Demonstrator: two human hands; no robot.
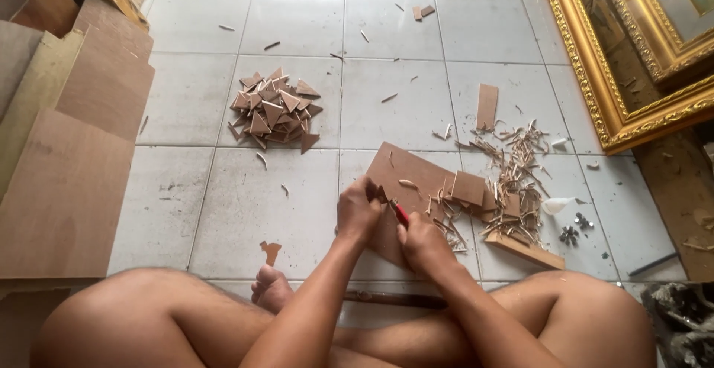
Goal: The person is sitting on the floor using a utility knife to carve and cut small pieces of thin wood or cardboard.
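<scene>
left hand (358, 210) pinching a small wood piece (381, 193) over the plywood board (405, 182), right hand (420, 240) gripping a red-handled cutter (401, 214) beside it, blade hidden, bare tile left of board, shavings (513, 182) crowding its right edge

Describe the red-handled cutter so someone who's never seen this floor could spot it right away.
Start at the flat brown board lying on the white tiled floor in front of the seated person. At its near edge the left hand and right hand meet; the red-handled cutter pokes out of the right hand. It is the only red thing among brown offcuts.
</scene>
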